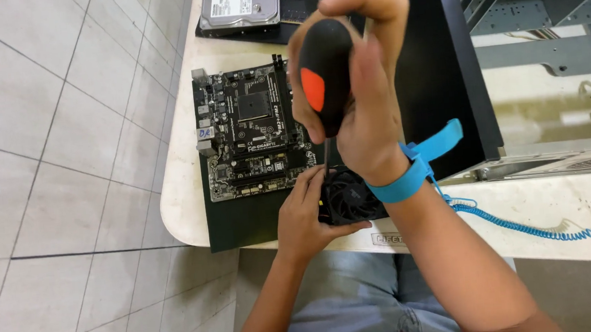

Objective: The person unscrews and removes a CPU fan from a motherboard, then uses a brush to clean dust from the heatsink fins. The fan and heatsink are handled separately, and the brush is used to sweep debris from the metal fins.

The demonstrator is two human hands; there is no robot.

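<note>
The motherboard (250,131) lies on a mat (232,218) at the table's (527,203) left end. Behind it sits a hard drive (239,7). The fan (348,197) rests at the board's near right corner (partly under the hands). The open computer case (543,59) stands to the right.

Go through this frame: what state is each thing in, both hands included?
Right hand: closed round the screwdriver handle.
Screwdriver: upright, tip down at the fan.
Left hand: holding the fan at its near corner.
Fan: lying flat on the mat, at the table edge.
Motherboard: flat on the mat, socket bare.
Hard drive: lying flat, label up.
Case: on its side, open, inside bare.
Wrist strap: on the right wrist, cord attached.
</note>
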